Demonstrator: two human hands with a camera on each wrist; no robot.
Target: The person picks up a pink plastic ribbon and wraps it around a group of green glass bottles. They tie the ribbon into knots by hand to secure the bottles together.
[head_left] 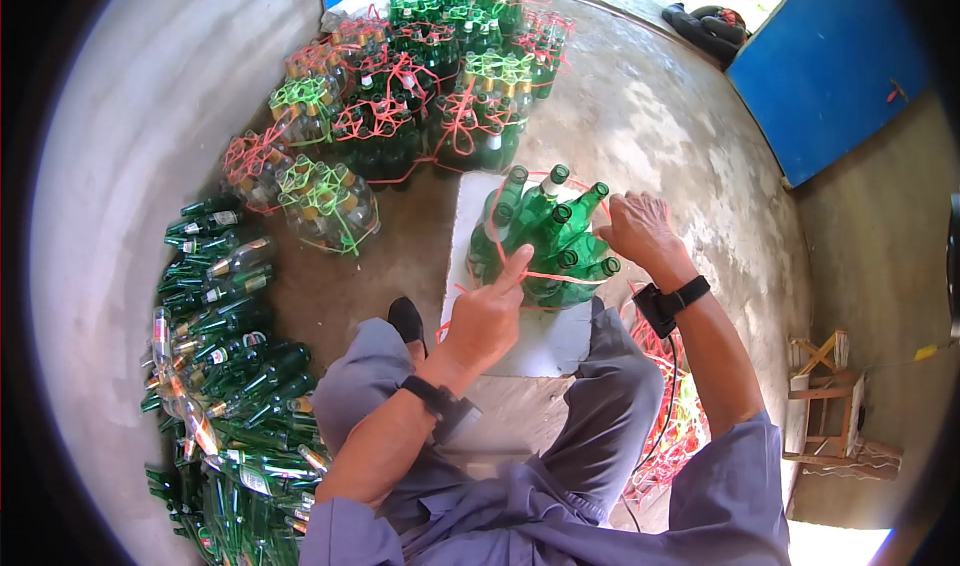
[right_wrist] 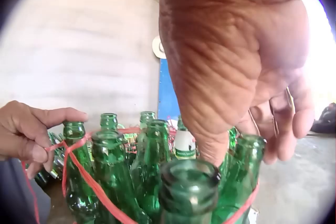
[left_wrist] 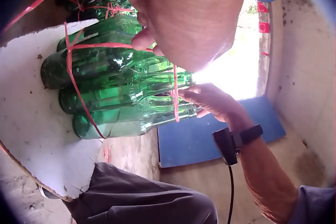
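Note:
Green bottles [head_left: 545, 231] stand upright in a tight group on a white board [head_left: 535, 351], with pink strapping [head_left: 570, 280] looped around them. At their near left side my left hand [head_left: 485, 326] pinches the strapping, its index finger extended by a bottle mouth; the right wrist view shows this left hand [right_wrist: 26, 134] at the strap [right_wrist: 94, 182]. On the right side, my right hand [head_left: 645, 228] touches the necks; its thumb reaches down among them in the right wrist view, other fingers loosely bent outside. A lower strap crosses the bottle bodies [left_wrist: 105, 95] in the left wrist view.
Bundled bottles [head_left: 375, 136] stand beyond the board, and loose bottles [head_left: 240, 366] lie piled at the left. Tangled strapping [head_left: 670, 426] lies by the right leg. A blue door [head_left: 830, 66] and a wooden stool [head_left: 830, 406] are at the right.

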